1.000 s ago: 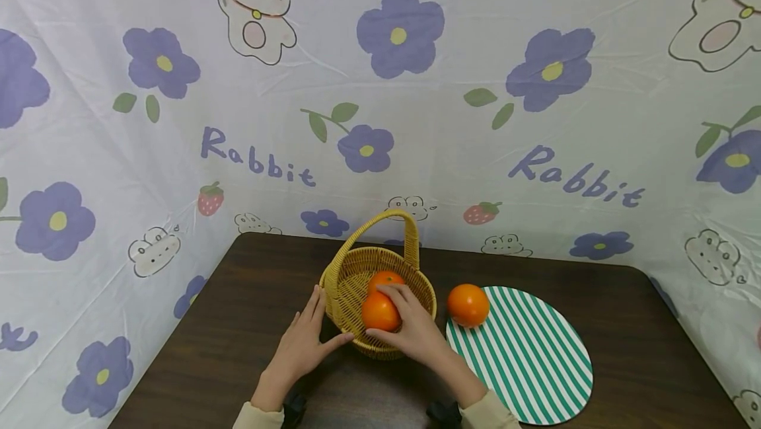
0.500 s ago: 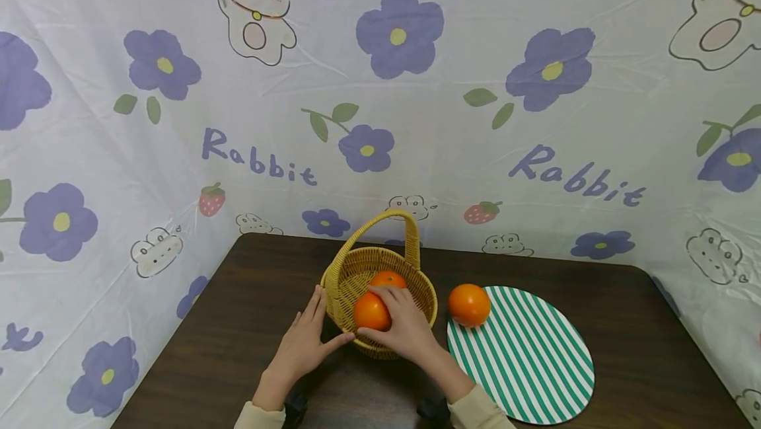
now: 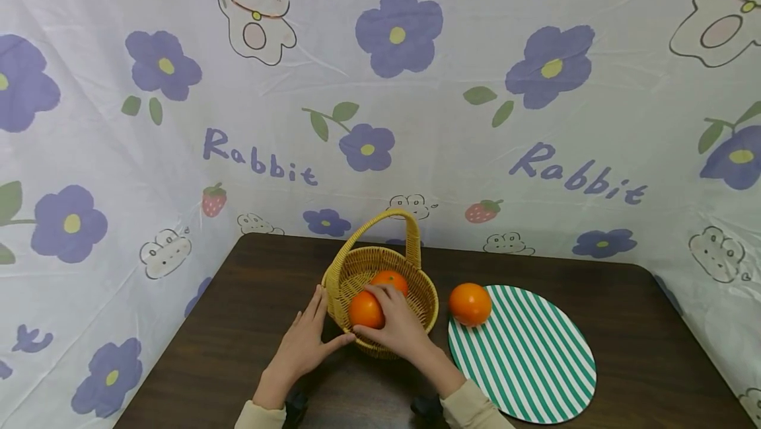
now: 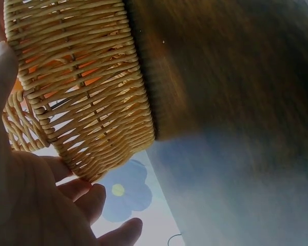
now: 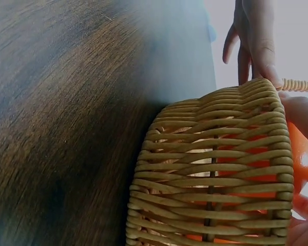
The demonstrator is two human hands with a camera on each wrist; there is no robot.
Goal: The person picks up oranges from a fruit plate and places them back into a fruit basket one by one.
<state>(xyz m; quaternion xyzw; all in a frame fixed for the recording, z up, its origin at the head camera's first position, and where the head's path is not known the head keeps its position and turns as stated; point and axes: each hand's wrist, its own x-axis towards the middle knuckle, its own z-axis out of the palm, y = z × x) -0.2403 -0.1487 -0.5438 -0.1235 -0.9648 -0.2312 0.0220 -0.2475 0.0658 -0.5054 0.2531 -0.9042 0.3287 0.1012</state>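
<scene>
A yellow wicker basket (image 3: 428,297) with an arched handle stands on the dark table. My left hand (image 3: 300,343) rests against its left side; the fingers are straight along the outer wall and the thumb touches the front rim. My right hand (image 3: 401,326) reaches over the rim and grips an orange (image 3: 365,310) inside the basket, fingers over its right side and thumb at the front. Behind it another orange (image 3: 392,279) lies in the basket, partly covered by the fingers. In the right wrist view the held orange (image 5: 300,154) shows beyond the woven wall.
An oval mat (image 3: 529,363) with green and white stripes lies right of the basket. A third orange (image 3: 470,305) sits at the mat's upper left edge. A printed cloth (image 3: 440,118) hangs behind the dark wooden table (image 3: 238,297).
The right hand has moved a little left inside the basket with the orange in its grip. More of the rear orange shows. The left hand stays at the basket's side.
</scene>
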